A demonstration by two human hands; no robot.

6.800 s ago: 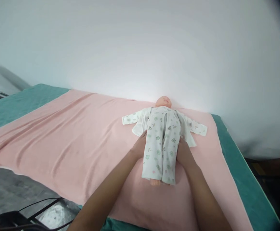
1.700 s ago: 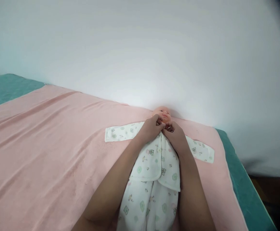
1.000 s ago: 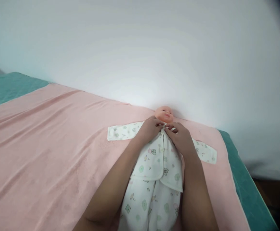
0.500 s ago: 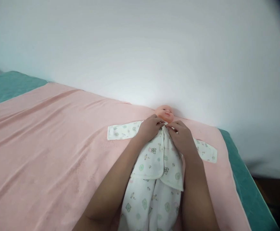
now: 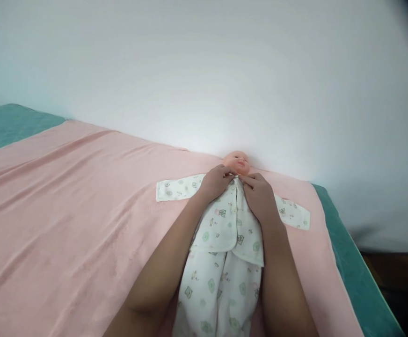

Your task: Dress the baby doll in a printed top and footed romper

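A baby doll (image 5: 237, 162) lies face up on a pink blanket (image 5: 67, 210), head toward the wall. It wears a white printed jacket (image 5: 230, 224) and matching trousers (image 5: 221, 295). The jacket's sleeves lie flat out to both sides. My left hand (image 5: 216, 183) and my right hand (image 5: 260, 199) meet at the jacket's collar just under the doll's chin. Each hand's fingers are curled and pinch the top edge of a jacket front. Both forearms run alongside the doll's body.
The blanket covers a teal mattress (image 5: 358, 281), whose edge shows at the right and far left. A plain white wall (image 5: 204, 70) rises right behind the doll's head. Dark floor lies beyond the mattress at the right.
Earlier my hands were by the doll's hips with the jacket lying open. The jacket fronts are now together and my hands are at the collar, fingers drawn closer than half a second ago.
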